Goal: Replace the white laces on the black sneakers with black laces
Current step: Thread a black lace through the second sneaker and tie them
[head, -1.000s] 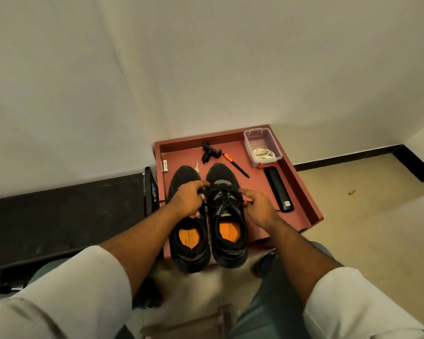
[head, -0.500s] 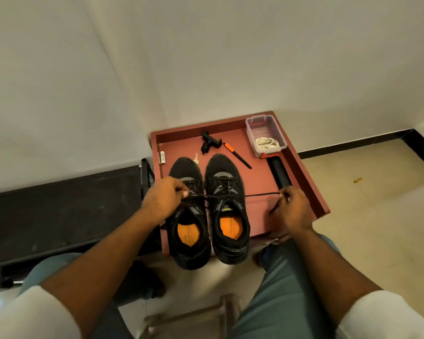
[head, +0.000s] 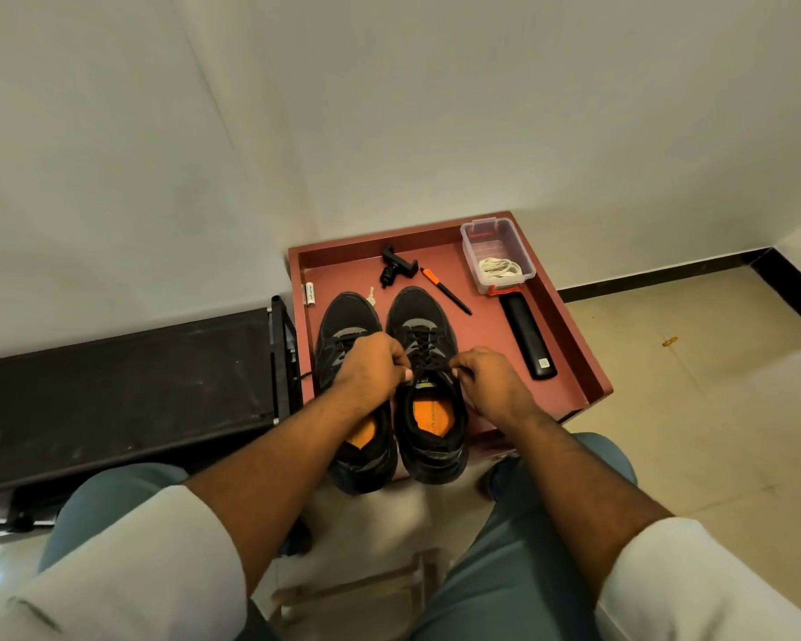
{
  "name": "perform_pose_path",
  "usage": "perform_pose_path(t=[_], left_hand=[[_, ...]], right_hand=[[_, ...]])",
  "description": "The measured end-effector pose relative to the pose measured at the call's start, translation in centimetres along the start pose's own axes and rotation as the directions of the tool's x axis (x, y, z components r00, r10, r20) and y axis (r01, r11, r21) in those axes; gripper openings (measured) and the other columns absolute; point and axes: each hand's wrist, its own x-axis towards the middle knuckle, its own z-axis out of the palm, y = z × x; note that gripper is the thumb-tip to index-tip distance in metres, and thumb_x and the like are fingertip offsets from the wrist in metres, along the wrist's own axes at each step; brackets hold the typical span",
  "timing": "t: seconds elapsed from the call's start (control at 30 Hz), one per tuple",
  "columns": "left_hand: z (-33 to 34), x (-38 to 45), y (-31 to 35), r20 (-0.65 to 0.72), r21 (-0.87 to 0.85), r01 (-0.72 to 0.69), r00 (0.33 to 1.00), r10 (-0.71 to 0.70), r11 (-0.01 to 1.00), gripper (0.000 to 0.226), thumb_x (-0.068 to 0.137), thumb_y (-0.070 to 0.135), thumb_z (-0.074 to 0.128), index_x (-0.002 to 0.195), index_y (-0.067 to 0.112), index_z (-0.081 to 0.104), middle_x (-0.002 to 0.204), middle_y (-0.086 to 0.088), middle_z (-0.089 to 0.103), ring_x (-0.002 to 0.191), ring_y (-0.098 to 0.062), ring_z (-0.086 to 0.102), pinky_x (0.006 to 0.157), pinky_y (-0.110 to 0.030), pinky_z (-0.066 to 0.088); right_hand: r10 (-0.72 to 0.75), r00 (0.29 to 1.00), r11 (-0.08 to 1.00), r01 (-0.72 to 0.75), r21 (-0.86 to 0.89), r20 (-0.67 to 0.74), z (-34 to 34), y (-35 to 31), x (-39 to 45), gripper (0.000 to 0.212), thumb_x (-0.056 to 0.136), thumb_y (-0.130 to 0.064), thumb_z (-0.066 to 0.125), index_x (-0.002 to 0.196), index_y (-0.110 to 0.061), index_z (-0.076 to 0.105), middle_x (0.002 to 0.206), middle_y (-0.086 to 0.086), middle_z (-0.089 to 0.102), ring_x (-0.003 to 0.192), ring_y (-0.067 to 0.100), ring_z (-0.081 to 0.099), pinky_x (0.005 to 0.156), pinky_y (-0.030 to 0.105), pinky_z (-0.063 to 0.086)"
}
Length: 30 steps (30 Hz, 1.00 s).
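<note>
Two black sneakers with orange insoles stand side by side on a red tray (head: 569, 349). The left sneaker (head: 343, 326) is partly under my left forearm. The right sneaker (head: 424, 316) carries a black lace (head: 424, 351) threaded through its eyelets. My left hand (head: 373, 367) pinches one end of that lace at the shoe's left side. My right hand (head: 491, 384) pinches the other end at its right side. Both hands sit close together over the tongue. The white laces (head: 500, 268) lie bunched in a clear plastic box (head: 475, 242) at the tray's back right.
On the tray also lie a black clamp-like part (head: 394, 266), an orange-tipped pen (head: 445, 291), a long black handle (head: 528, 337), a small key (head: 371, 296) and a white tube (head: 310, 293). A black bench (head: 121, 386) stands to the left, tiled floor to the right.
Half a second ago my hands were spread wide, pulling the lace taut sideways. Now both have come back in to the right sneaker's tongue, still holding the lace ends.
</note>
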Motion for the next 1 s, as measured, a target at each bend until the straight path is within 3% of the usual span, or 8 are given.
perform_pose_path(t=[0.13,0.4,0.5,0.57,0.67,0.77,0.87,1.0], left_hand=[[-0.8,-0.3,-0.4,0.045,0.131,-0.066,0.997,0.060,0.989,0.005,0.088,0.014,0.069,0.083,0.013,0.071,0.086,-0.005,0.071,0.082,-0.021,0.067,0.081,-0.037,0.056],[-1.2,0.0,-1.2,0.066,0.300,-0.080,0.996,0.063,0.951,0.007,0.092,0.017,0.064,0.090,0.014,0.069,0.092,-0.008,0.068,0.086,-0.027,0.064,0.085,-0.041,0.054],[-2.1,0.2,-1.4,0.086,0.410,-0.117,0.992,0.090,0.905,0.011,0.093,0.019,0.063,0.096,0.013,0.071,0.096,-0.006,0.067,0.089,-0.024,0.063,0.085,-0.040,0.053],[-2.9,0.4,-1.4,0.087,0.462,-0.133,0.991,0.104,0.877,0.009,0.092,0.026,0.064,0.096,0.021,0.071,0.100,0.000,0.068,0.095,-0.021,0.062,0.089,-0.041,0.051],[-3.7,0.9,-1.3,0.142,0.304,-0.134,0.985,0.095,0.943,0.008,0.091,0.031,0.066,0.083,0.028,0.069,0.093,0.008,0.069,0.094,-0.014,0.063,0.094,-0.041,0.049],[-3.0,0.1,-0.4,0.182,-0.247,-0.044,0.979,0.091,0.968,0.016,0.095,0.022,0.062,0.080,0.018,0.068,0.095,0.006,0.068,0.094,-0.009,0.062,0.091,-0.032,0.047],[0.0,-1.0,1.2,0.199,-0.801,0.141,0.979,0.037,0.582,0.020,0.101,0.015,0.050,0.086,0.014,0.063,0.094,-0.002,0.069,0.089,-0.013,0.062,0.090,-0.032,0.046],[3.3,-0.9,2.0,0.189,-0.982,0.189,0.974,-0.123,-0.011,0.024,0.105,0.019,0.040,0.085,0.015,0.051,0.100,-0.016,0.070,0.094,-0.025,0.067,0.094,-0.037,0.050]], right_hand=[[-0.083,0.995,0.957,0.095,-0.274,0.053,-0.6,0.2,-0.5,0.028,0.093,-0.009,0.051,0.115,-0.014,0.067,0.104,0.006,0.061,0.102,0.023,0.051,0.087,0.031,0.040],[0.013,1.000,0.909,-0.024,-0.417,-0.029,-0.9,0.2,-1.1,0.031,0.094,-0.012,0.047,0.119,-0.025,0.060,0.113,-0.003,0.060,0.105,0.019,0.049,0.089,0.034,0.037],[0.084,0.995,0.960,-0.097,-0.263,-0.059,-0.4,0.5,-1.0,0.018,0.095,-0.017,0.047,0.103,-0.023,0.062,0.102,-0.004,0.061,0.100,0.019,0.053,0.088,0.038,0.040],[0.203,0.979,0.975,-0.199,0.101,-0.029,-0.5,0.0,-1.0,0.018,0.095,-0.016,0.049,0.082,-0.022,0.060,0.087,-0.004,0.061,0.087,0.017,0.055,0.076,0.033,0.044],[0.382,0.912,0.591,-0.367,0.719,0.152,-1.0,-1.8,-1.6,0.024,0.096,-0.014,0.049,0.073,-0.019,0.056,0.076,-0.004,0.060,0.073,0.011,0.053,0.065,0.028,0.039],[0.362,0.876,0.060,-0.363,0.930,0.319,-0.1,-2.8,-1.9,0.022,0.102,-0.021,0.045,0.092,-0.011,0.062,0.099,0.008,0.072,0.087,0.019,0.068,0.074,0.033,0.053],[0.366,0.878,-0.111,-0.288,0.951,0.309,1.3,-2.5,-1.6,0.040,0.102,-0.028,0.044,0.122,0.005,0.057,0.117,0.021,0.068,0.105,0.030,0.067,0.081,0.034,0.055],[0.434,0.857,-0.159,-0.231,0.960,0.278,1.4,-2.1,-0.9,0.028,0.102,-0.030,0.046,0.095,-0.007,0.060,0.088,0.013,0.069,0.081,0.020,0.068,0.069,0.029,0.056]])
